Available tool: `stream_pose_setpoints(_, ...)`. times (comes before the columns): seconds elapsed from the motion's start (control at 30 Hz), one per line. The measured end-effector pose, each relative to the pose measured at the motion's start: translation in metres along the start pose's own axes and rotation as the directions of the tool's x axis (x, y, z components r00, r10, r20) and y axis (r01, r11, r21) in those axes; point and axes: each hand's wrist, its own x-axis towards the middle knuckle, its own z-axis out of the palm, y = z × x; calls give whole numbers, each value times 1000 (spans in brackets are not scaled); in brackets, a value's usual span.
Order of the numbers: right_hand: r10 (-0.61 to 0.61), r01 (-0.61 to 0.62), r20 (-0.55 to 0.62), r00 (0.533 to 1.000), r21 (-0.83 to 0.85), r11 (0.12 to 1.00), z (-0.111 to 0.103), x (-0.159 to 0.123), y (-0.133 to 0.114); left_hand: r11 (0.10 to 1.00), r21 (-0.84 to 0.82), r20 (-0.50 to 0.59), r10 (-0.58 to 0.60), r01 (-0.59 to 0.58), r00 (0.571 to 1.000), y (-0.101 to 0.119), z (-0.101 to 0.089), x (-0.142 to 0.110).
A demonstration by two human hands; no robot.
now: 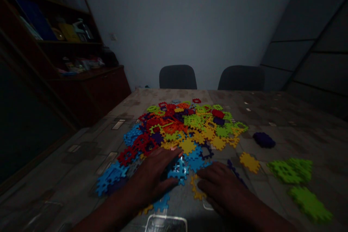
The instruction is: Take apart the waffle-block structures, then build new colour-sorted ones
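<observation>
tile [179, 170], blue, latticed, lay just right of the left hand [150, 175], nearer it than the right hand [221, 185]; left fingers parted, right fingers curled, their hold indiscernible.

Dim overall; you get glare on the near blue piece [178, 176], dark shadow in the shelves [71, 42] at far left, soft detail, stretched left and right edges

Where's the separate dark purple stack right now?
Head view, right side of the table: the dark purple stack sits apart from the main pile, beyond the loose yellow piece and the green stack.
</observation>
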Motion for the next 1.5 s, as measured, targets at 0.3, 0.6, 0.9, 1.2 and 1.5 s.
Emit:
stream_pose_setpoints(0.3,19,-19,1,1000,77,997,-17,-5,2,980,-85,96,191,-183,977,-8,3,-3)
stream_pose_setpoints(0.6,44,-36,-99,994,88,996,-19,-5,4,992,117,46,-55,49,997,6,-7,-4)
stream_pose_setpoints(0.9,148,-140,-80,986,94,986,-31,-11,2,994,86,178,-78,64,981,0,-12,-9)
stream_pose_setpoints(1.2,108,-97,-115,987,98,990,-36,-11,3,997,-75,76,24,-19,997,-8,-20,-2)
stream_pose_setpoints(1.5,132,-116,-153,979,110,987,-36,-13,2,971,-43,175,238,-234,955,6,0,10)
